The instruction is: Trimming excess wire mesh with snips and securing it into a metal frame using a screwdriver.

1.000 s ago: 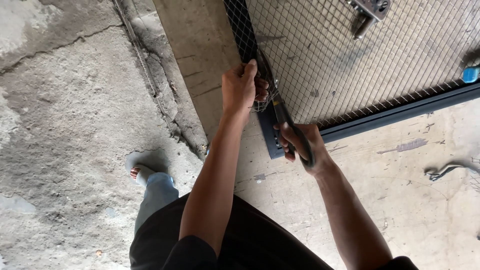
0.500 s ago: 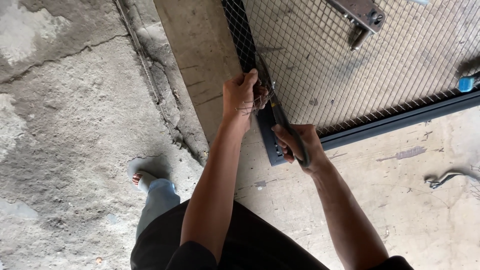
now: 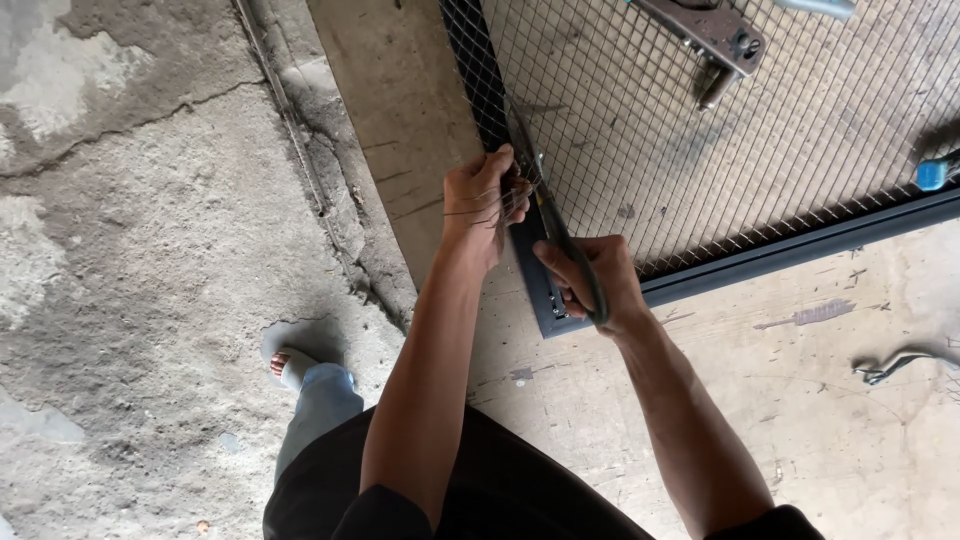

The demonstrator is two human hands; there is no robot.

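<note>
A dark metal frame (image 3: pixel 800 250) filled with fine wire mesh (image 3: pixel 700 150) lies on a concrete surface. My left hand (image 3: pixel 480 205) pinches the cut edge of the mesh at the frame's left bar, with loose wire ends sticking out past its fingers. My right hand (image 3: pixel 590 285) is closed around the dark handles of a long cutting tool (image 3: pixel 560 245), whose jaws reach up to the mesh beside my left hand. The jaws themselves are partly hidden by my left hand.
A brown metal clamp-like tool (image 3: pixel 715 40) lies on the mesh at the top. A blue object (image 3: pixel 932 173) sits at the right edge. A small metal hook (image 3: pixel 890 367) lies on the concrete at the right. My sandalled foot (image 3: pixel 290 368) stands on cracked floor lower left.
Both hands have stayed at the mesh edge, the left hand shifting slightly along the frame's left bar. The view has tilted a little, showing more of the clamp-like tool at the top.
</note>
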